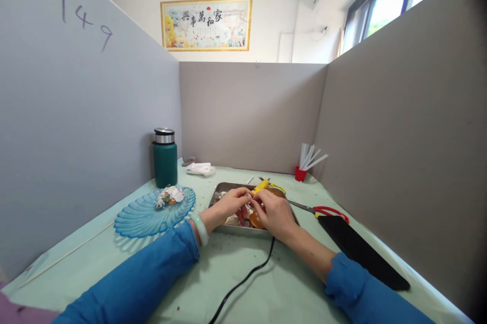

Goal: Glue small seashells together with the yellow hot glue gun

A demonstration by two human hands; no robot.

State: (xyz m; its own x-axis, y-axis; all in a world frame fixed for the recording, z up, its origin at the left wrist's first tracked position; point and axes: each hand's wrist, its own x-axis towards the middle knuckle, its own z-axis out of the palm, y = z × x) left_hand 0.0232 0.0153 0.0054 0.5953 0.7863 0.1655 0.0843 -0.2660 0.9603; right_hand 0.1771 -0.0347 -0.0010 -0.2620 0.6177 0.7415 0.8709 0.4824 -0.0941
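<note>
Over a shallow metal tray (243, 231), my left hand (231, 203) and my right hand (277, 212) meet with their fingertips pinched together. A small pale piece seems to sit between the fingers, too little to name. Shells and other pink, white and orange bits fill the tray below and are partly covered by my hands. Just beyond my right hand lies a yellow glue gun (262, 185), mostly hidden, and a black cord (247, 277) runs from the tray toward me. To the left, a blue fluted glass plate (140, 217) bears a small cluster of shells (170, 196).
A green bottle (165, 164) stands behind the plate, near a white plastic packet (201, 169). On the right are red-handled scissors (331, 211), a long black slab (361, 250) and a red cup (300, 174) of white glue sticks (310, 155). Grey partitions (251, 116) enclose three sides.
</note>
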